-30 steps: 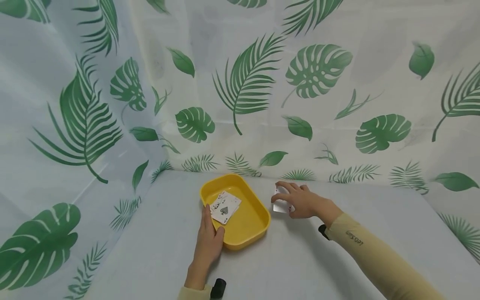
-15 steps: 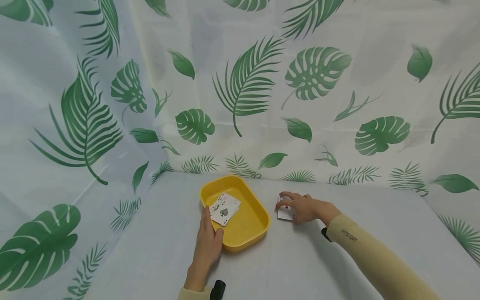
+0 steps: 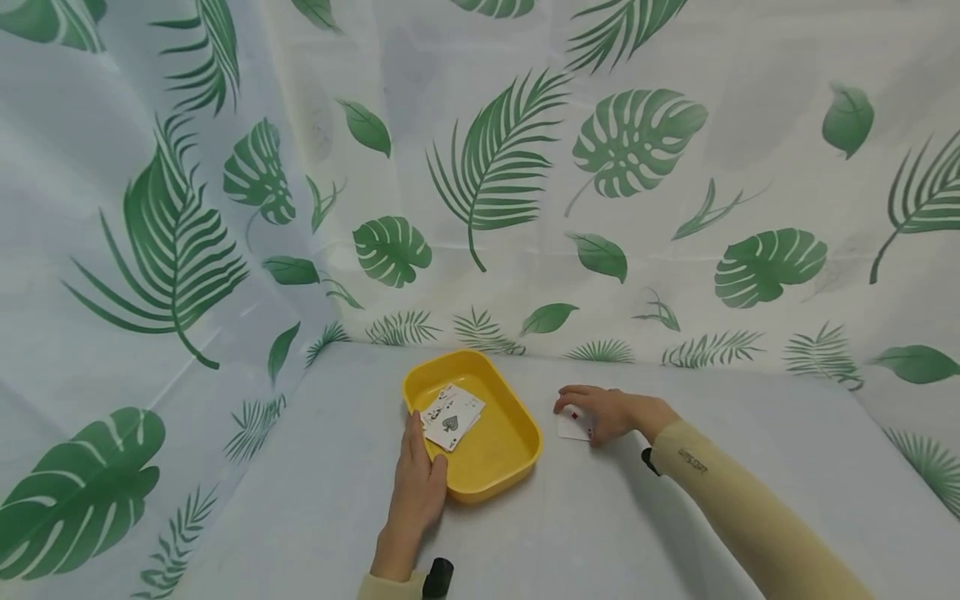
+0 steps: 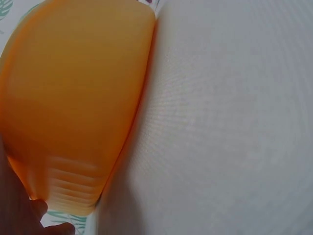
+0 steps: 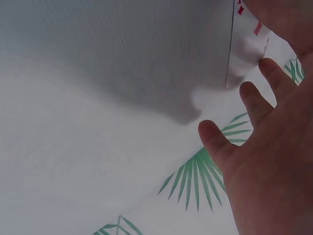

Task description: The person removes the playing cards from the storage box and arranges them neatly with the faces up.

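1. Since a second ago, the right hand [image 3: 611, 414] has lowered the card [image 3: 572, 430] toward the table [image 3: 555, 533], right of the tray [image 3: 491, 454]; contact is unclear.
2. Its bent fingers and thumb, partly spread, seem to hold the card's edges.
3. The left hand [image 3: 420, 483] grips the tray's side, thumb apart.
4. So this card apparently remains separate from the cards [image 3: 453, 417] inside.

The smooth orange outer wall of a tray [image 4: 73, 98] fills the left, ridged at one end. Beside those ridges is part of the left hand [image 4: 19, 208], two fingers [image 4: 39, 208] showing. The pale surface [image 4: 225, 122] spreads right; green leaf print [image 4: 71, 217] shows beyond the ridges.
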### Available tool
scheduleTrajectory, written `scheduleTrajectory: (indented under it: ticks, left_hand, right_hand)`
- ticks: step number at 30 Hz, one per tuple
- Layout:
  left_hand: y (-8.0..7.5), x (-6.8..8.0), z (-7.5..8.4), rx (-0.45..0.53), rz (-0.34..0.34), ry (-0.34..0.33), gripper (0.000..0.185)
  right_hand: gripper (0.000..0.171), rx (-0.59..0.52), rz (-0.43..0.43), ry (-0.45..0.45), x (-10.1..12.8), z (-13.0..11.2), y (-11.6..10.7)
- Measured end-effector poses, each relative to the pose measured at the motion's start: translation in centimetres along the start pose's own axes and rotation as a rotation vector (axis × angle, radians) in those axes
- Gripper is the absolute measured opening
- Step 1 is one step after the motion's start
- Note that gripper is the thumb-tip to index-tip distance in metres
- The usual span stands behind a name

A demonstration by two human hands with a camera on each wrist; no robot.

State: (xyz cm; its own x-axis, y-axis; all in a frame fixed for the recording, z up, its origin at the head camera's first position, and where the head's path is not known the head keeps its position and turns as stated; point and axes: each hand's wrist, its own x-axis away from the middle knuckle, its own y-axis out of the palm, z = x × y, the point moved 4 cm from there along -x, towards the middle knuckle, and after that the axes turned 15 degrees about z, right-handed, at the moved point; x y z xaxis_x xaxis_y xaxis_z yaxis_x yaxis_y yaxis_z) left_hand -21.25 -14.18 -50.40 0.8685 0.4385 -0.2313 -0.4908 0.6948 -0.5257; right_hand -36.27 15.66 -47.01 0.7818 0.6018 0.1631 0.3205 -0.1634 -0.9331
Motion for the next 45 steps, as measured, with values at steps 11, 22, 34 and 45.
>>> scheduleTrajectory:
  ticks: [11,22,34,45]
  left_hand:
    - [-0.1,0.2,0.1,-0.006,-0.009,-0.001,0.075]
    - [-0.1,0.3,0.5,0.014,-0.004,0.005,0.077]
    - [-0.4,0.1,0.4,-0.011,-0.007,0.011,0.077]
    - [-0.2,0.1,0.3,0.009,-0.009,0.034,0.076]
  right_hand:
    - [0.052,-0.112,0.245,-0.12,-0.2,-2.6,-4.6]
    - [0.056,0.012,0.259,-0.164,-4.7,-11.9,-5.0]
    - [0.06,0.23,0.175,-0.252,-8.3,-17.4,-1.8]
    - [0.062,0.459,0.037,-0.248,-9.2,-19.1,1.8]
